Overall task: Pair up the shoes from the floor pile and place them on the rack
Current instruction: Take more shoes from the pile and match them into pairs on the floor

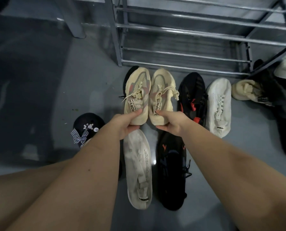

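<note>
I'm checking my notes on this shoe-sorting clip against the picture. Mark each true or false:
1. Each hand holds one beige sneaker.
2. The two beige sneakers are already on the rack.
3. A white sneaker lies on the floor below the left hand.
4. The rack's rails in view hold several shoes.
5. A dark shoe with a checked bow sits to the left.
1. True: the left hand grips the left beige sneaker by its heel end, and the right hand grips the right beige sneaker.
2. False: both are held in front of the rack.
3. True: the white sneaker.
4. False: no shoes show on its rails.
5. True: the dark shoe with a checked bow.
</note>
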